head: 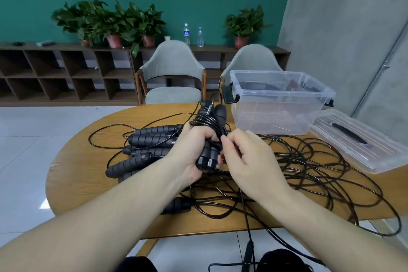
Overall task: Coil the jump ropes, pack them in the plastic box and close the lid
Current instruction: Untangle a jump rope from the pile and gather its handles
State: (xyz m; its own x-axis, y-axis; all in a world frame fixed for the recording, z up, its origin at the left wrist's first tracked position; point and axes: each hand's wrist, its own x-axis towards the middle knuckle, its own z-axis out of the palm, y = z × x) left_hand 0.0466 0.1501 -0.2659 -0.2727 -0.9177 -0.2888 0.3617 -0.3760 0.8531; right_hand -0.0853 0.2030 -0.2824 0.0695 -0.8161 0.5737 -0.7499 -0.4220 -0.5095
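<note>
A pair of black foam-gripped jump-rope handles (208, 152) is gripped side by side in the left hand (194, 150), whose fingers are curled round them, so that they serve as a core for winding. Thin black cord (204, 120) is already wrapped in several turns round the upper part of the pair. The cord is pinched between the thumb and fingertips of the right hand (245, 157), just beside the left, evidently to keep it taut while another turn is laid; the free length trails off the near edge of the desk towards the floor.

The remaining black-handled jump ropes (150, 141) are heaped at the middle of the round wooden desk (72, 174), their cords spread in loose tangles towards the right edge. The clear plastic storage box (276, 104) is left open at the far right edge, apparently holding no rope yet, and its clear lid with a black handle (357, 141) is laid flat beside it, so that packing is not obstructed.
</note>
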